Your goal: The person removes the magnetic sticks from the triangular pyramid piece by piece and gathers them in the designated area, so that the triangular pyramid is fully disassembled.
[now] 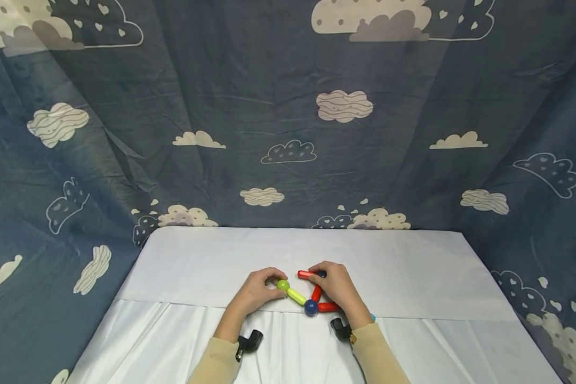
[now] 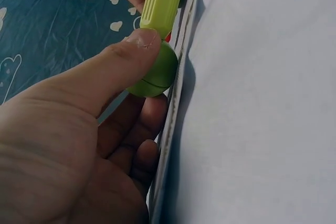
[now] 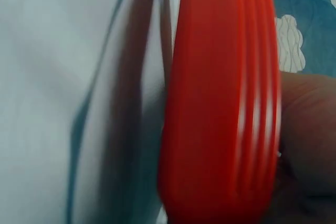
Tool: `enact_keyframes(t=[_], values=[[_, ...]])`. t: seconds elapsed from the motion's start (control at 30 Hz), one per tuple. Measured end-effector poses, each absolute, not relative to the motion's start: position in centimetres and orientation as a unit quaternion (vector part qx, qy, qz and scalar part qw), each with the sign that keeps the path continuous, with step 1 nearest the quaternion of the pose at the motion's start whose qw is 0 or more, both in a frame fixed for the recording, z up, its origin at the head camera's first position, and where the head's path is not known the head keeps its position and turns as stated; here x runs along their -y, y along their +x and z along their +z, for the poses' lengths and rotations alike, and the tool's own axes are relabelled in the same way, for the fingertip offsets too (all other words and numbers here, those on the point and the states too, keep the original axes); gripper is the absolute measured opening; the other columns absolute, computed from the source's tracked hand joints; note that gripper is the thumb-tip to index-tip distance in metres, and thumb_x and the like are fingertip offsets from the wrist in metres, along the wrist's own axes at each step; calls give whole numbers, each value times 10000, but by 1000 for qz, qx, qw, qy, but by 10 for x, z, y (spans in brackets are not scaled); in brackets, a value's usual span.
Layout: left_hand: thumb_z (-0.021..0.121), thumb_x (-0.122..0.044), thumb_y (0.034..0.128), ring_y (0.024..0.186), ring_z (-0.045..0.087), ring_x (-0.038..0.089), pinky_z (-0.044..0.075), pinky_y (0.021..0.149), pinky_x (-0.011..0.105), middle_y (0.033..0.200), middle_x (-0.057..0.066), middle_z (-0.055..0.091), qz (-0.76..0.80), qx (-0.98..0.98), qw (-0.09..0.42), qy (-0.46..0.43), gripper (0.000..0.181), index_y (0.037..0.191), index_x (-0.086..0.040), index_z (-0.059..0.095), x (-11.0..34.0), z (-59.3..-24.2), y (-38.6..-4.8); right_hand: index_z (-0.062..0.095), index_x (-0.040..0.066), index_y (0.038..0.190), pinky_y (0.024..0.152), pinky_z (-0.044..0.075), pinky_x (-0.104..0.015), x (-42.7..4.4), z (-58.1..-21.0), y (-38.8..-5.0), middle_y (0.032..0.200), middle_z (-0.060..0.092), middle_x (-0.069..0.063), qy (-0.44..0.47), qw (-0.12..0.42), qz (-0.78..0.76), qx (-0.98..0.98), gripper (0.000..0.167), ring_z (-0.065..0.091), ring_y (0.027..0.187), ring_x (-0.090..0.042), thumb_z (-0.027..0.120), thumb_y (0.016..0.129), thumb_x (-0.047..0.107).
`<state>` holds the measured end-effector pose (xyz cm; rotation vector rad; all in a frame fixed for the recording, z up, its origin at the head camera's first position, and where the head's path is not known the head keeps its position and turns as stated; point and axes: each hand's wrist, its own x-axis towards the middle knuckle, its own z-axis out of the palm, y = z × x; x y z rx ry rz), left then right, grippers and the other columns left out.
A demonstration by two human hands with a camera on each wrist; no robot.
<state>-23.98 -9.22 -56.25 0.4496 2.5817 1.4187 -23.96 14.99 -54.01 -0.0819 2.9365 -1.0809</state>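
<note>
My left hand (image 1: pixel 256 290) pinches a green ball (image 1: pixel 282 285) between thumb and fingers; the left wrist view shows the thumb against this ball (image 2: pixel 160 69). From it a yellow-green rod (image 1: pixel 296 296) runs to a blue ball (image 1: pixel 311 307). Two red rods meet that blue ball: one points right (image 1: pixel 328 307), another slants up (image 1: pixel 316 293) toward a second dark blue ball (image 1: pixel 322 273). My right hand (image 1: pixel 338 285) holds the pieces around this second ball, where a third red rod (image 1: pixel 304 274) points left. In the right wrist view a ridged red rod (image 3: pixel 220 98) hides most of that hand.
A white cloth (image 1: pixel 211 266) covers the table, with a seam across it. Behind hangs a dark blue curtain (image 1: pixel 269 69) printed with clouds. A bit of a light blue piece (image 1: pixel 373 317) shows beside the right wrist. Black wrist cameras (image 1: pixel 250 342) sit by both sleeves.
</note>
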Motion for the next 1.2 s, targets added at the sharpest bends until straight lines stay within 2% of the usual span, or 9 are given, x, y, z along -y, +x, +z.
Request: enact_keyframes(t=[0.13,0.23,0.27,0.33,0.43,0.53,0.63,0.8,1.2], values=[[894,-237,848,991,645,112,523,964,402,1030,-74,731,472,-864,73,158,307,1124,-229,760,90,-563,-240,810,131,1174,1098,530,-545,-155,-532,-237,1216,780,-88,-25,-25,-355,-934,248,693,1220,-318,815,939,208],[892,-228,849,981,641,106,524,954,381,1026,-74,729,474,-863,70,161,306,1123,-221,758,89,-563,-239,801,126,1186,1029,576,-487,-158,-520,-229,1143,784,-50,-32,-58,-362,-930,253,712,1117,-268,803,946,206],[891,-228,850,979,640,102,523,953,374,1025,-76,728,475,-862,70,161,304,1124,-223,757,89,-563,-239,800,126,1185,984,594,-446,-157,-516,-225,1091,779,-32,-33,-67,-367,-927,251,709,1050,-240,801,949,210],[889,-232,852,975,640,96,523,951,363,1025,-80,728,476,-861,69,163,303,1125,-225,757,89,-563,-239,798,123,1171,813,591,-338,-156,-509,-214,953,757,-12,-30,-68,-390,-918,236,672,869,-184,793,956,221],[885,-240,859,970,641,88,525,949,357,1023,-83,728,476,-861,68,166,297,1127,-228,756,89,-564,-238,789,120,1167,567,439,-238,-150,-505,-192,722,649,8,-9,-33,-434,-900,254,538,632,-137,794,954,259],[883,-248,865,968,642,86,528,949,364,1020,-83,727,471,-863,64,170,293,1128,-228,754,88,-564,-238,760,120,1221,451,326,-216,-144,-512,-171,570,577,21,13,23,-463,-886,329,463,479,-112,806,937,281],[880,-249,869,971,638,89,523,956,376,1018,-86,721,470,-864,64,168,288,1126,-235,752,89,-564,-237,720,131,1308,417,344,-203,-140,-526,-160,509,575,25,31,60,-471,-880,429,453,395,-82,819,925,296],[877,-254,870,971,633,82,521,952,352,1023,-86,720,466,-866,71,168,284,1123,-242,750,88,-565,-237,707,145,1337,379,381,-212,-138,-545,-158,481,585,28,48,72,-482,-872,460,433,311,-48,821,922,304],[900,-280,840,919,603,86,502,865,297,969,-81,686,455,-870,66,180,299,1077,-218,728,85,-562,-237,767,131,1247,384,374,-200,-141,-554,-168,459,543,72,30,23,-434,-900,334,416,311,-52,799,947,276]])
